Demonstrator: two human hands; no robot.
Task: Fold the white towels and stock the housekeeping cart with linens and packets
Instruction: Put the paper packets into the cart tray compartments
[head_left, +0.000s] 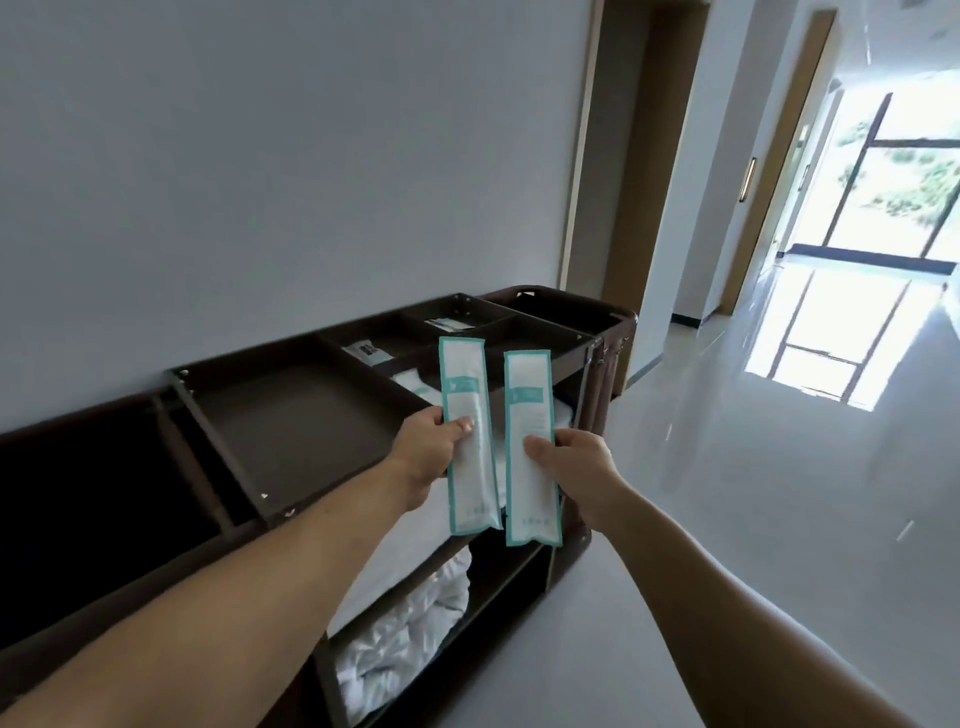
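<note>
Two long, flat packets with teal borders are held upright, side by side, above the front edge of the housekeeping cart (291, 415).

1. Grip state. The left hand (421, 447) grasps the left packet (465, 431) near mid-length, with the thumb on the face and the fingers behind. The right hand (576, 467) grasps the right packet (530, 415) the same way, slightly lower.
2. Spacing. The packets stand just beside each other. Whether their lower corners touch cannot be told.
3. Handling. Each packet appears light and thin, a sealed film sleeve around slim contents. Expect it to flex, and expect the film to be slippery. Pinch across the width at mid-length, since a grip at one end would likely let the far end droop.
4. Destination. The cart's top tray is divided into compartments. Small packets (449, 325) already lie in two of the far ones. Crumpled white linen (410, 623) sits on the lower shelf
</note>
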